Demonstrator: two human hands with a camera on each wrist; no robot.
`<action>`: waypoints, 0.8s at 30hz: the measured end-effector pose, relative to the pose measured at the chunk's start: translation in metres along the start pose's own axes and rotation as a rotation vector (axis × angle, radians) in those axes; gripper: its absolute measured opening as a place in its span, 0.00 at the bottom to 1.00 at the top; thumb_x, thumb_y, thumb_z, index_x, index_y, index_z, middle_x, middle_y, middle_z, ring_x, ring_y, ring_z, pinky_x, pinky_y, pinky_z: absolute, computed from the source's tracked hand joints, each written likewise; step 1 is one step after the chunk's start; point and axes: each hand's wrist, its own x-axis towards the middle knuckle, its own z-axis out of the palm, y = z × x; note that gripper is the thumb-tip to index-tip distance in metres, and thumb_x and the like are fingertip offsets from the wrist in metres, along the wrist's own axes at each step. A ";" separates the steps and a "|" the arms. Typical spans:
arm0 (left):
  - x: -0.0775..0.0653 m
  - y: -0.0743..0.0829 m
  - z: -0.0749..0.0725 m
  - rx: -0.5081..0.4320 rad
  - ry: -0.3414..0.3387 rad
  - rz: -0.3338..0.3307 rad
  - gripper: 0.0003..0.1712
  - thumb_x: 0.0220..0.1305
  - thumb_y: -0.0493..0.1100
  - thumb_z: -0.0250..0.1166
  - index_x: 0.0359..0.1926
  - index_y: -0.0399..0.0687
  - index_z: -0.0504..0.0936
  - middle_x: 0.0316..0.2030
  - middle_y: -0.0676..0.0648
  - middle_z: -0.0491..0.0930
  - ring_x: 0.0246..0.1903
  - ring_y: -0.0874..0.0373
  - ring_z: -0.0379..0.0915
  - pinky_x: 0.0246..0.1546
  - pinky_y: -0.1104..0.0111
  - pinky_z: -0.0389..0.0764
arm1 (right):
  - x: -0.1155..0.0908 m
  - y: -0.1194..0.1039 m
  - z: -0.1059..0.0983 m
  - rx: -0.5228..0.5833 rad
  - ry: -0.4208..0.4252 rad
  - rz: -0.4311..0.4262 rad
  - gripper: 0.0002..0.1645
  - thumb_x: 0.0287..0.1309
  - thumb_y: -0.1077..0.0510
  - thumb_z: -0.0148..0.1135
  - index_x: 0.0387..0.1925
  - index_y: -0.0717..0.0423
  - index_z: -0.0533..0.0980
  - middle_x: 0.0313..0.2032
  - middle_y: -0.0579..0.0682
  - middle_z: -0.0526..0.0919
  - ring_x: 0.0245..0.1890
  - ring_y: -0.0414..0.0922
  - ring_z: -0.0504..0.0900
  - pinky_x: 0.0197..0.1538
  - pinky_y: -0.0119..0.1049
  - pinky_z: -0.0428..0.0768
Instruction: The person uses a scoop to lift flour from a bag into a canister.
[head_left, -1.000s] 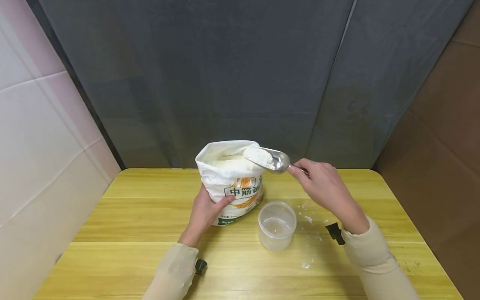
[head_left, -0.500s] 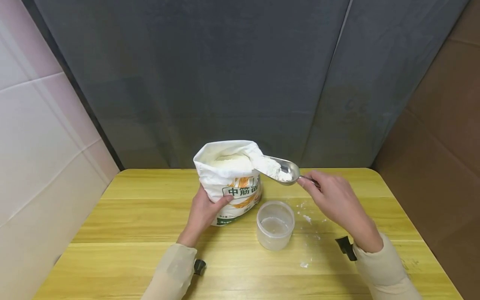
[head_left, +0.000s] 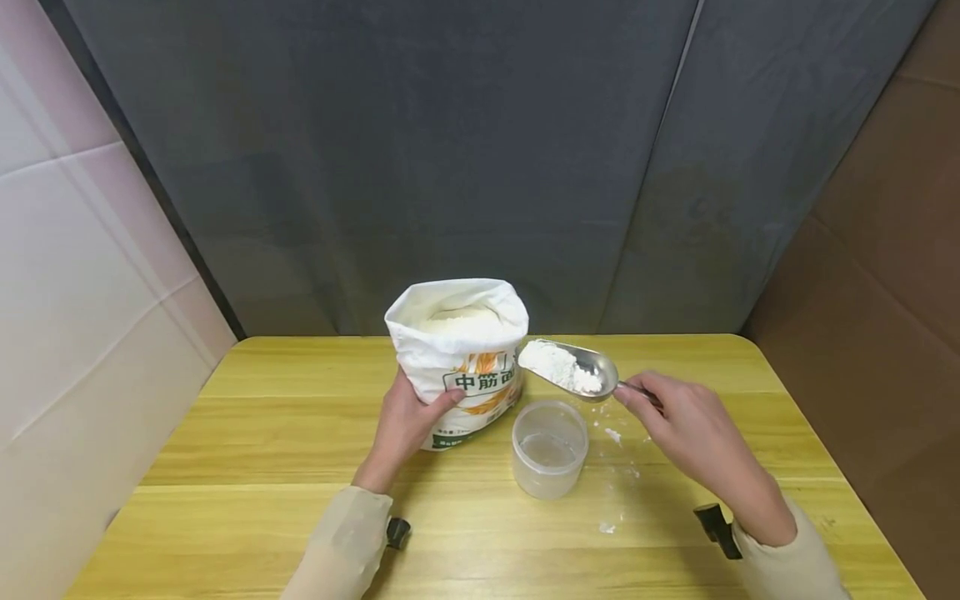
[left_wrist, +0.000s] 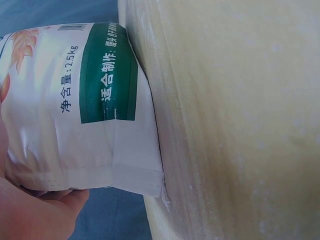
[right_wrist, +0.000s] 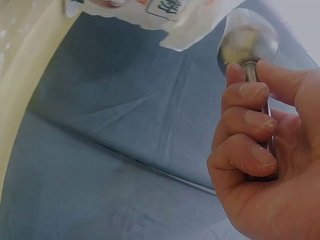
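Handle of the silver metal scoop (head_left: 602, 363) is gripped in the right hand (head_left: 697, 429), fingers curled round it, thumb along it near the bowl. Scoop is held clear of the table, pointed leftward from that grip, with a white flour heap (head_left: 557, 367) piled toward its open front lip. The white printed flour bag (head_left: 480, 396) is clasped by the left hand (head_left: 405, 423), thumb across the front, fingers mostly hidden; mouth is open above that grip, flour visible inside. The round translucent plastic tub (head_left: 551, 482) is placed between the two grips, nearer the right side of the bag; no hand is put to it. Main risk: flour shed over the lip if the scoop is tipped or jerked before the tub opening is lined up. Tub could be knocked or slid if its rim is caught, as it is unsupported. Bag could be slumped if the left grip is loosened. White specks (head_left: 613, 436) are already scattered left of the right grip on the yellow wood-grain tabletop (head_left: 300, 450).
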 end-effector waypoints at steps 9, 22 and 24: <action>0.000 0.000 0.000 -0.001 0.000 -0.004 0.46 0.55 0.48 0.81 0.68 0.43 0.65 0.56 0.37 0.80 0.57 0.41 0.77 0.62 0.46 0.75 | -0.016 0.011 0.001 -0.048 -0.028 -0.009 0.09 0.71 0.51 0.65 0.32 0.45 0.80 0.19 0.34 0.64 0.20 0.34 0.64 0.26 0.32 0.64; 0.000 0.000 0.000 0.005 -0.006 -0.020 0.47 0.56 0.49 0.81 0.69 0.43 0.64 0.57 0.37 0.80 0.57 0.41 0.77 0.62 0.45 0.75 | -0.026 0.020 0.000 -0.128 -0.098 -0.030 0.08 0.70 0.50 0.66 0.33 0.44 0.80 0.20 0.34 0.64 0.20 0.33 0.63 0.25 0.31 0.63; 0.000 0.000 0.000 0.005 -0.007 -0.019 0.46 0.57 0.48 0.81 0.69 0.43 0.64 0.57 0.37 0.80 0.57 0.41 0.76 0.62 0.45 0.75 | -0.027 0.021 -0.001 -0.137 -0.109 -0.038 0.08 0.70 0.50 0.66 0.32 0.44 0.81 0.19 0.33 0.64 0.20 0.33 0.63 0.24 0.31 0.63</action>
